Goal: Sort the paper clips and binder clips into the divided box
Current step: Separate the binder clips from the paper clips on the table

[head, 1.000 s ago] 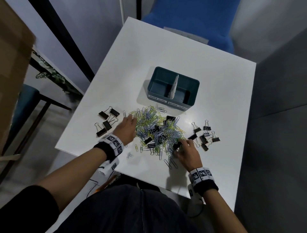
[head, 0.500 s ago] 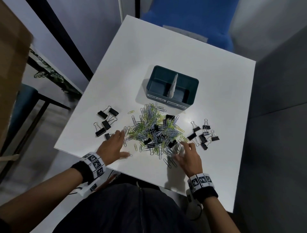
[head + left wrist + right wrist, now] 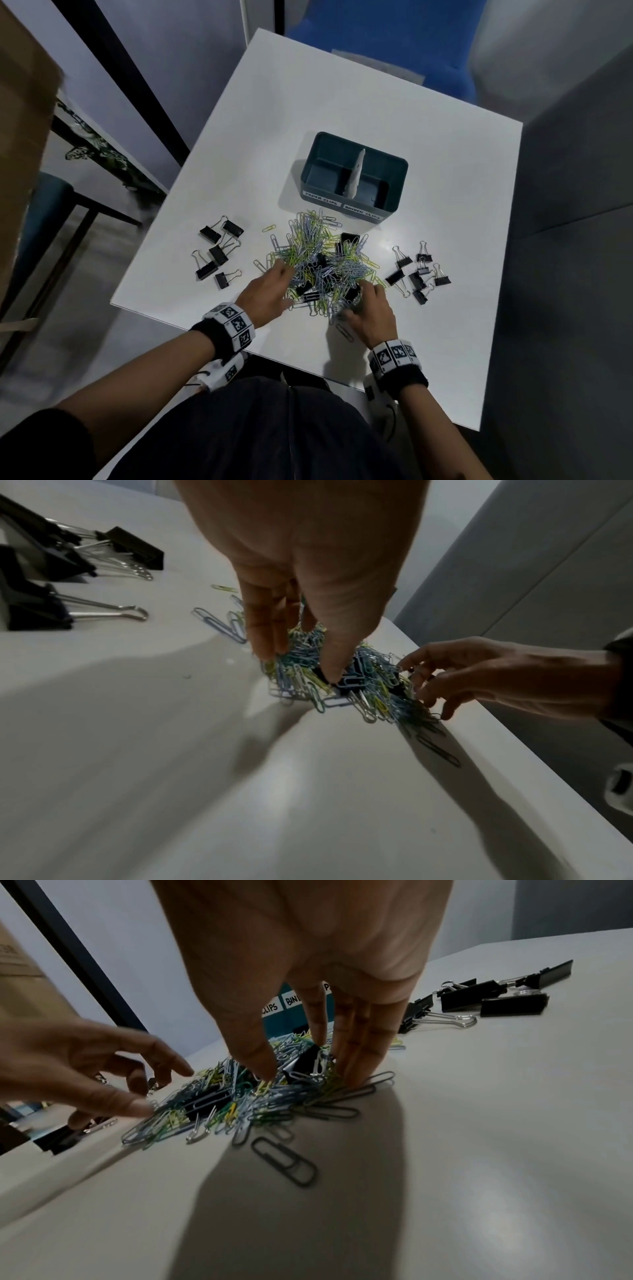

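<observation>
A heap of blue, green and silver paper clips [image 3: 318,263] with black binder clips mixed in lies in front of the teal divided box [image 3: 394,205]. The box's left half is labelled paper clips, its right half binder clips. My left hand [image 3: 289,286] reaches into the heap's near left side with straight fingers [image 3: 265,642]; its thumb tip touches a buried binder clip [image 3: 349,683]. My right hand [image 3: 358,301] presses into the near right side. In the right wrist view a black binder clip [image 3: 304,1061] stands between its thumb and straight fingers [image 3: 356,1056]. Neither hand has lifted anything.
Loose black binder clips lie in a left group [image 3: 219,250] and a right group [image 3: 418,270]. A lone paper clip [image 3: 344,332] lies near the white table's [image 3: 445,359] front edge. A blue chair [image 3: 394,41] stands behind the table.
My left hand has moved right from beside the left binder clips into the heap. My right hand has pushed forward into the heap's other side.
</observation>
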A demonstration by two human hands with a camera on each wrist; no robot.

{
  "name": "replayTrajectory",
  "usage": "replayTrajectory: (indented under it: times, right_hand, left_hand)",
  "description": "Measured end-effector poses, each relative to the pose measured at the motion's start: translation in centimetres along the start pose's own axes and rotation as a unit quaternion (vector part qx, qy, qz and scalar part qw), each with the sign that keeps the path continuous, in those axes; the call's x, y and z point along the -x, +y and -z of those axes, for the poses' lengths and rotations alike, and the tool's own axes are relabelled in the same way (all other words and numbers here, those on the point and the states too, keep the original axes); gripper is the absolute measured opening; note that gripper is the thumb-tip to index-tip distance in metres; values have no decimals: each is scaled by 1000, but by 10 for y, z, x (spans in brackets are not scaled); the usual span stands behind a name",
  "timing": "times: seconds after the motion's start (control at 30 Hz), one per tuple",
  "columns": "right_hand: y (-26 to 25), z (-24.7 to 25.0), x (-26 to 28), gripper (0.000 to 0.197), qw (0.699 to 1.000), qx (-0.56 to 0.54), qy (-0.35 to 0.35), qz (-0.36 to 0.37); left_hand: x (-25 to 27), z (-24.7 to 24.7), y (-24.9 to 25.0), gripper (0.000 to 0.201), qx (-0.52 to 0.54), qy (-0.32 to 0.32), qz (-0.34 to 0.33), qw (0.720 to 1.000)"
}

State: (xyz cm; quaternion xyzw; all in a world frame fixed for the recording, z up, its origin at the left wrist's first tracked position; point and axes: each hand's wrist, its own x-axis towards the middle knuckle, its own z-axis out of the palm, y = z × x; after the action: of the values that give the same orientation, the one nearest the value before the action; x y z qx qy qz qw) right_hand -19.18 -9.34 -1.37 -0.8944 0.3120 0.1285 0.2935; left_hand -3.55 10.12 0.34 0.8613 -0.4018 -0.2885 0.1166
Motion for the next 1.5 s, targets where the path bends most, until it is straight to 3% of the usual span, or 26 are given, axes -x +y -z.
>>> replayTrajectory:
  times: [0.07, 0.37, 0.5, 0.73, 0.83, 0.97, 1.07, 1.2, 1.27, 1.37, 1.5]
  right_hand:
    - [-1, -3, 0, 58, 1000, 1, 13, 2]
    - [-18, -5, -8, 42, 998, 24, 58, -20]
    - [-22, -6, -12, 43, 997, 18, 69, -22]
    - [-17, -3, -12, 42, 997, -29, 74, -17]
    - [-16, 1, -11, 38, 992, -103, 71, 0]
    - [-18, 12, -6, 42, 956, -282, 77, -23]
    - [-18, 23, -3, 37, 929, -356, 97, -39]
    - [-11, 35, -2, 33, 855, -502, 107, -75]
    - [-5, 40, -4, 32, 837, -526, 123, -86]
    - [7, 51, -8, 37, 844, -498, 176, -90]
    - [31, 70, -19, 37, 885, -360, 256, -147]
  left_hand:
    - [-1, -3, 6, 42, -13, 5, -25, 1000]
    - [-21, -11, 26, 44, -44, 17, 16, 999]
    - [-26, -11, 33, 35, -54, 15, -5, 998]
    - [-25, -5, 23, 49, -75, -1, -57, 996]
    - [-28, -1, 22, 50, -82, 5, -72, 994]
    - [-33, 0, 25, 46, -81, 4, -87, 993]
    - [-37, -2, 25, 42, -91, 5, -95, 991]
    - [-41, -7, 22, 36, -93, 7, -90, 992]
    - [-40, -10, 20, 36, -92, 6, -77, 993]
    - [-40, -14, 20, 36, -103, 2, -61, 993]
    - [-41, -14, 26, 40, -104, 7, -41, 994]
